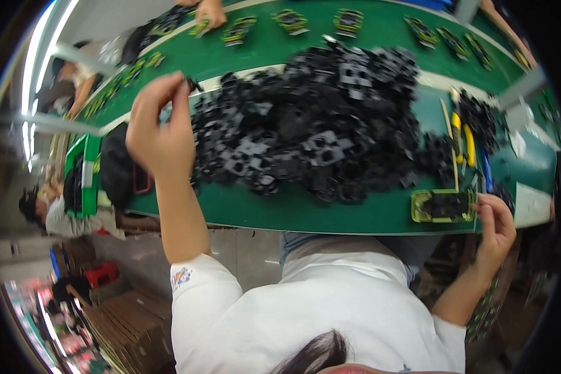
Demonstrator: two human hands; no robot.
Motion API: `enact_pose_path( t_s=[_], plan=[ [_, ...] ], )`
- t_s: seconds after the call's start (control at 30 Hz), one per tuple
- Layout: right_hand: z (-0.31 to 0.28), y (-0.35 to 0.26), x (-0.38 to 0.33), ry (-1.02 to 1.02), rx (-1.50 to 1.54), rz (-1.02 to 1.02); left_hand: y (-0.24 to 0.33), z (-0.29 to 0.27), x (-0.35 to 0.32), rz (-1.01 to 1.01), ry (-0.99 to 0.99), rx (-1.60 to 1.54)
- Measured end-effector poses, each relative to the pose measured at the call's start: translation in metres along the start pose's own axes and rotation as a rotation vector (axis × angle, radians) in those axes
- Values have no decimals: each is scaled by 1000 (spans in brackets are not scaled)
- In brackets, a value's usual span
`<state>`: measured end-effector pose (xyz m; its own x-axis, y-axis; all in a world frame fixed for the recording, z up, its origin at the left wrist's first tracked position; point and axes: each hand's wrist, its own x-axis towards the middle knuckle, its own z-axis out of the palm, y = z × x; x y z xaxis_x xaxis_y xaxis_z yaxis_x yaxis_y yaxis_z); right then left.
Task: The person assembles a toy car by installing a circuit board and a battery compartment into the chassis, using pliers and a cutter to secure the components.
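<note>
Green table [293,212] carries a big heap of black plastic parts [318,124] that fills its middle. Raised above the heap's left edge, the left hand [162,128] pinches one small black piece [193,83] between its fingertips. At the table's near right edge, the right hand [497,227] curls narrowly beside a green tray [421,209] with black parts inside, fingertips touching its corner. Yellow tools [462,134] lie behind the tray.

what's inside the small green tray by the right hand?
The green tray holds black plastic parts, like those in the big pile. Its floor is covered, and the right hand hides its right end.
</note>
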<state>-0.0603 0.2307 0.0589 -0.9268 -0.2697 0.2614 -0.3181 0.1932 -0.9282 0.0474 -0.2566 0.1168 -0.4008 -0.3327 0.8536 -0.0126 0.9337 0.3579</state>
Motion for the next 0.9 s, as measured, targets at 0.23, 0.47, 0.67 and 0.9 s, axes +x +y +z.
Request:
enact_pose_path(
  t_s=[0.23, 0.47, 0.67, 0.9],
  plan=[
    [113, -53, -19, -583, 992, 638, 150, 19, -104, 483, -383, -664],
    [76, -16, -45, -370, 1099, 710, 189, 66, -135, 587, -526, -849],
    [35, 3, -46, -63, 828, 466, 203, 94, -147, 272, -601, -681],
    [6, 3, -12, 0, 552, 359, 208, 110, -155, 156, -905, -307]
  ],
)
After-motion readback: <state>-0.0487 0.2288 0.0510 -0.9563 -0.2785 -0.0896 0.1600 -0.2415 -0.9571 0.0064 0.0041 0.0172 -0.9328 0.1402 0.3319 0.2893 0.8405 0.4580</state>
